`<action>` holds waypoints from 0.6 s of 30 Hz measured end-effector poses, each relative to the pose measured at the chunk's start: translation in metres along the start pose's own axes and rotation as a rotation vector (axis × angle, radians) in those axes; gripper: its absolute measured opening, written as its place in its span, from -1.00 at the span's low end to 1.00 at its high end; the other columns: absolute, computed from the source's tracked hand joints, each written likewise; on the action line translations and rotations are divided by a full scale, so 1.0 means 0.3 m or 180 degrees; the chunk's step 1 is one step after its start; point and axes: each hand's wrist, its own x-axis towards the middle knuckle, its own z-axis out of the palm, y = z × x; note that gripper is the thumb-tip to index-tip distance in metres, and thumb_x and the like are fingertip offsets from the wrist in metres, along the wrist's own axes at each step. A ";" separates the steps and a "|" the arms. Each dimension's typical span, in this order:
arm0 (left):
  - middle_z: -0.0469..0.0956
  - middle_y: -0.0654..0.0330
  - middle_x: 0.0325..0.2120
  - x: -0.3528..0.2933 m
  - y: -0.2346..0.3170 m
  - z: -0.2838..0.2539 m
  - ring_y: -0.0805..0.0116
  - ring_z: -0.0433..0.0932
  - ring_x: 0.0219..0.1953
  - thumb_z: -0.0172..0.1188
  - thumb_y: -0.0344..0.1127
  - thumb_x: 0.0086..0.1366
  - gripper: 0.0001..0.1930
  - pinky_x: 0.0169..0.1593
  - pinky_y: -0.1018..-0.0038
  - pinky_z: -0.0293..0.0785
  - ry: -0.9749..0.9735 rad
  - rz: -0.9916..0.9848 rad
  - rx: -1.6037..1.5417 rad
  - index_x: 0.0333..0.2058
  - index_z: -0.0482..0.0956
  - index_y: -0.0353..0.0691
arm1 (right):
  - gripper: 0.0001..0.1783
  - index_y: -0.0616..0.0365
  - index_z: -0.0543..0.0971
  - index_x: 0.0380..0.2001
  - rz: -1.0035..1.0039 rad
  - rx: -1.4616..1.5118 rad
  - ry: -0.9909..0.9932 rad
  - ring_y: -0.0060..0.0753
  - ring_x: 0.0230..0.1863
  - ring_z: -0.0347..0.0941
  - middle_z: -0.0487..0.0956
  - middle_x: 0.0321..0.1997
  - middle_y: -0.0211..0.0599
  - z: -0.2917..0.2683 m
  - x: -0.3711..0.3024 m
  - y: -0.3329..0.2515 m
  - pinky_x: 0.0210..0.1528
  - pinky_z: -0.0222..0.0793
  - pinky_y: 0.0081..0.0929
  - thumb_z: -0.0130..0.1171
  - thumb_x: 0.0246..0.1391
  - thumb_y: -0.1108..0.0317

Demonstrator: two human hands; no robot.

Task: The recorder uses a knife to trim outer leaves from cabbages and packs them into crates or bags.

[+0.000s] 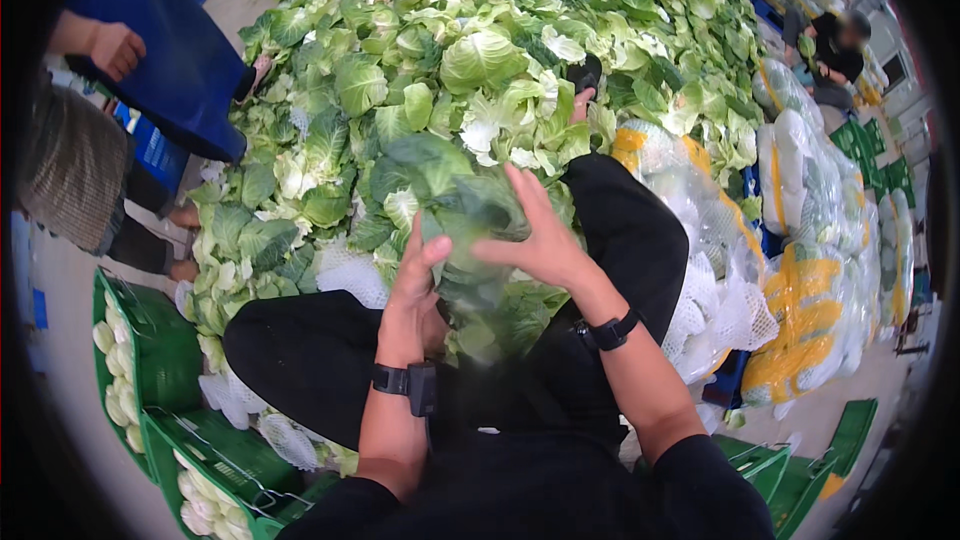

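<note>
My left hand (412, 275) is raised over my lap with its fingers pointing up and its thumb apart. Across from it, my right hand (545, 245) has its fingers spread, the thumb stretched toward the left one. Blurred green cabbage leaves (470, 215) show in the gap between the two hands. Neither hand is visibly closed on them, though smearing hides whether the fingertips touch. Beyond the hands rises a large heap of loose cabbage leaves (490, 60), reaching down between my bent legs.
Green crates (185, 360) with pale trimmed cabbages (115, 370) stand at the left. White foam net sleeves (350, 275) lie by my knees. Clear bags of netted cabbages (810, 310) are stacked at the right. A co-worker's hand (117, 50) and blue apron (170, 40) are at upper left; another person sits far right.
</note>
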 end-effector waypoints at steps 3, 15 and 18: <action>0.23 -0.08 0.31 -0.029 0.003 0.036 0.05 0.32 0.30 0.51 -0.13 -0.02 0.23 0.30 0.20 0.33 0.0346 -0.0110 0.0248 0.46 -0.17 -0.29 | -0.35 0.29 0.49 0.15 0.0307 0.0519 -0.0371 -0.45 -0.03 0.50 0.63 0.00 -0.24 -0.042 0.039 -0.046 0.09 0.38 -0.44 0.36 0.13 0.09; 0.23 -0.03 0.31 -0.023 -0.011 0.088 0.20 0.30 0.29 0.62 -0.28 -0.18 0.37 0.35 0.34 0.21 -0.0212 0.0261 0.2307 0.47 -0.23 -0.30 | -0.76 0.32 0.60 -0.08 0.1952 0.1866 0.0977 -0.46 -0.29 0.56 0.65 -0.19 -0.27 -0.003 0.015 0.225 -0.21 0.48 -0.43 0.13 0.22 0.47; 0.25 -0.02 0.31 0.005 -0.039 0.031 0.21 0.30 0.30 0.61 -0.27 -0.20 0.34 0.36 0.36 0.19 -0.0313 0.0252 0.2155 0.48 -0.14 -0.24 | -0.72 0.30 0.58 -0.02 0.2281 0.2054 0.0862 -0.31 -0.23 0.62 0.66 -0.12 -0.20 -0.045 0.035 0.277 -0.15 0.55 -0.34 0.11 0.29 0.38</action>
